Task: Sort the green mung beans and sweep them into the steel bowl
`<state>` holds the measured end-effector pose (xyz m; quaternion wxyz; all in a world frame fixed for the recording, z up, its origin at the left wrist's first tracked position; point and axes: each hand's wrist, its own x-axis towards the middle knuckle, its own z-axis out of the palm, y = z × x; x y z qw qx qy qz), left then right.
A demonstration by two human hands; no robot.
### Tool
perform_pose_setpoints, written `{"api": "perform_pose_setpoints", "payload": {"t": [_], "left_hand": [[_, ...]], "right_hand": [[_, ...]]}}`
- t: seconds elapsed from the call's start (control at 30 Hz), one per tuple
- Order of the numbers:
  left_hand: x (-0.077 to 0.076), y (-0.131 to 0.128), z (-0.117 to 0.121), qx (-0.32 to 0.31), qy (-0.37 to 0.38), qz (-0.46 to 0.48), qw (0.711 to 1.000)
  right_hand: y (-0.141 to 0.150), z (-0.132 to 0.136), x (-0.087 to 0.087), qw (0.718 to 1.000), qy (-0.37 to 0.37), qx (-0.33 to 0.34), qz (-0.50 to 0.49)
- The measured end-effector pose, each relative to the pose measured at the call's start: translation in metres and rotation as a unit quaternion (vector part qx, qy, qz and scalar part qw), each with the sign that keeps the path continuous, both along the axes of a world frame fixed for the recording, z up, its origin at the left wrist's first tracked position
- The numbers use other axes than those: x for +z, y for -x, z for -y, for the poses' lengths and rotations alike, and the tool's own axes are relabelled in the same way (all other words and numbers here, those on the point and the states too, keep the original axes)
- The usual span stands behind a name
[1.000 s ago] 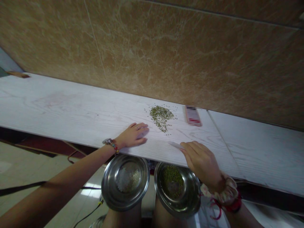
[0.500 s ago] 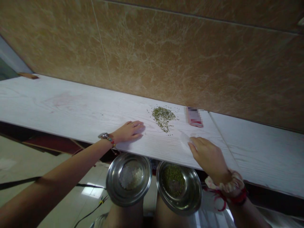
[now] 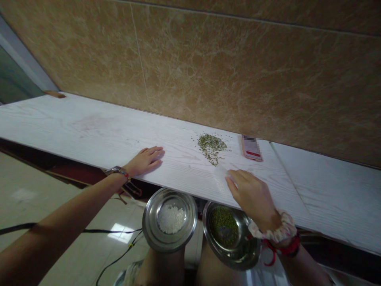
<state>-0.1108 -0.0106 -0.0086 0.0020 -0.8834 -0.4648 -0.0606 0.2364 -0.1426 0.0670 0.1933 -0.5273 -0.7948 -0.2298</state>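
My left hand (image 3: 146, 160) lies flat on the white wooden ledge (image 3: 175, 165), fingers stretched out, holding nothing. Between the fingers and thumb of my right hand (image 3: 251, 194) is a thin, translucent white plastic piece (image 3: 220, 174). Its far edge reaches the near tip of a loose pile of green mung beans (image 3: 210, 146). Below the ledge, a steel bowl (image 3: 149, 226) with white grains, probably rice, rests on my left leg. A second steel bowl (image 3: 245, 256), holding more mung beans, sits on my right leg, partly beneath my right wrist.
A phone (image 3: 252, 150) lies right of the pile, close to the brown marbled wall (image 3: 190, 67). At the ledge's far left end is a small brown block (image 3: 54, 94). A black cord (image 3: 110, 230) runs below my left arm.
My left hand has slid left along the ledge, away from the beans. My right hand has brought the plastic piece left to the pile's near tip. The view has shifted slightly.
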Motion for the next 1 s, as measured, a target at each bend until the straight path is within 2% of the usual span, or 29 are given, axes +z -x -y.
{"api": "perform_pose_setpoints", "payload": {"t": [0.17, 0.33, 0.47, 0.67, 0.8, 1.0], "left_hand": [[0.001, 0.000, 0.001, 0.003, -0.004, 0.008, 1.000], [0.001, -0.001, 0.001, 0.004, -0.005, 0.006, 1.000], [0.001, -0.002, 0.001, 0.002, -0.003, 0.009, 1.000], [0.000, -0.001, 0.001, 0.005, -0.006, 0.005, 1.000], [0.000, -0.001, 0.001, 0.008, -0.011, 0.001, 1.000], [-0.001, 0.000, 0.000, 0.006, -0.012, 0.001, 1.000]], "right_hand": [[-0.029, -0.006, 0.001, 0.994, 0.041, -0.101, 0.003], [-0.039, -0.014, 0.008, 0.987, 0.094, -0.112, -0.059], [-0.037, -0.021, 0.019, 0.971, 0.156, -0.129, -0.131], [-0.045, -0.025, 0.022, 0.928, 0.218, -0.168, -0.250], [-0.050, -0.026, 0.013, 0.886, 0.252, -0.192, -0.339], [-0.041, -0.032, -0.006, 0.835, 0.277, -0.180, -0.441]]}}
